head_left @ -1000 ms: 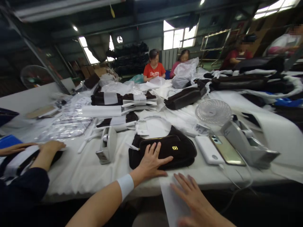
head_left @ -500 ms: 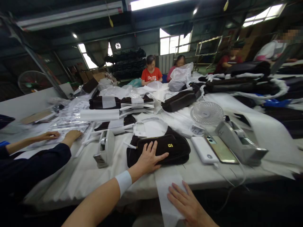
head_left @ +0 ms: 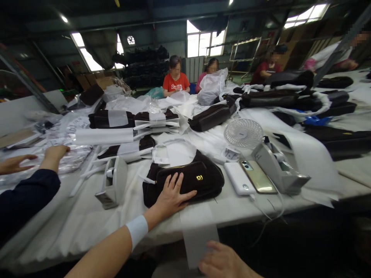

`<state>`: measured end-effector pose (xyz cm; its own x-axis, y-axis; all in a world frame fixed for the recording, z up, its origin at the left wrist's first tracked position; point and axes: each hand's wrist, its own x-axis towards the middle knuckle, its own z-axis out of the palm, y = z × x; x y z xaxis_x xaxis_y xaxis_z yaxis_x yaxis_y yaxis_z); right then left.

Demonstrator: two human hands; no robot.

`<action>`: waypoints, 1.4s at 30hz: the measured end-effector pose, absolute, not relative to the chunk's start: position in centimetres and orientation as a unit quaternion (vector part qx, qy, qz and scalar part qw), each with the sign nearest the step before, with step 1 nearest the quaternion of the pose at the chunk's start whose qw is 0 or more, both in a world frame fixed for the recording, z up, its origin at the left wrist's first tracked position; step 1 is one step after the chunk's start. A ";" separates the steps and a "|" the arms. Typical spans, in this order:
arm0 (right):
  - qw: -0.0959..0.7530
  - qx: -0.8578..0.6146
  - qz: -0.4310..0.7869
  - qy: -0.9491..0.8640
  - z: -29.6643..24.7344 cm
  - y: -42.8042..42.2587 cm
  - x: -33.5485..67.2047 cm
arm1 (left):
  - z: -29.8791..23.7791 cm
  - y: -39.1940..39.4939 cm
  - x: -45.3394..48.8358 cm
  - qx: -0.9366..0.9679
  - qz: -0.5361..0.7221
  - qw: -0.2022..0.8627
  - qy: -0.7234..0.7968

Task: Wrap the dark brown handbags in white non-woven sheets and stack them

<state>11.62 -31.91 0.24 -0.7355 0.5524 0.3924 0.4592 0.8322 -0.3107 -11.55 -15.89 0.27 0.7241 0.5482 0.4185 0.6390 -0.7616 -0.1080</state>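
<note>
My left hand (head_left: 170,197) lies flat with fingers spread on a dark brown bag (head_left: 203,178) that has a small gold clasp and rests near the table's front edge. A white paper strip (head_left: 198,231) runs from under the bag and hangs over that edge. My right hand (head_left: 222,261) is low in the picture at the strip's lower end, its fingers curled against the paper. A white band wraps my left wrist.
A tape dispenser (head_left: 113,182) stands left of the bag. To the right lie a white power bank (head_left: 239,178), a phone (head_left: 257,176), a second dispenser (head_left: 279,170) and a small fan (head_left: 242,132). A co-worker's hands (head_left: 52,153) reach in at the left. Wrapped bags (head_left: 133,119) and seated people fill the back.
My right hand slid down the paper strip, from the table's edge to its hanging end. The co-worker's hands moved away from the wrapped bag toward the plastic sheets. My left hand stayed on the bag.
</note>
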 end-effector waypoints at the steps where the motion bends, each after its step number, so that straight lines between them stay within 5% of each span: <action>1: 0.277 -0.286 0.084 -0.913 1.8 -30.5 11.7 | 0.2 -15.9 -11.5 -0.920 -0.187 0.125 -0.322; 5: 0.334 -0.332 -0.027 -0.882 6.0 -21.9 11.2 | -0.1 -16.0 -11.3 -0.911 -0.202 0.149 -0.326; 11: 0.212 -0.443 -0.078 -0.867 2.8 -13.9 10.1 | -0.7 -15.7 -11.0 -0.911 -0.211 0.172 -0.310; 26: 0.148 -0.404 -0.051 -0.901 2.4 -12.4 10.8 | -0.1 -15.8 -10.9 -0.907 -0.225 0.159 -0.318; 38: 0.187 -0.438 -0.014 -0.879 2.1 -12.8 11.3 | 2.7 -15.5 -10.0 -0.930 -0.134 0.114 -0.322; 42: 0.197 -0.438 -0.010 -0.877 2.1 -13.5 11.3 | 2.0 -15.4 -9.7 -0.921 -0.192 0.159 -0.298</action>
<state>11.33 -13.50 2.11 -0.5382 0.7643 0.3552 0.7725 0.6159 -0.1547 -9.68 -15.45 1.95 0.7488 0.4876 0.4490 0.6099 -0.7721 -0.1786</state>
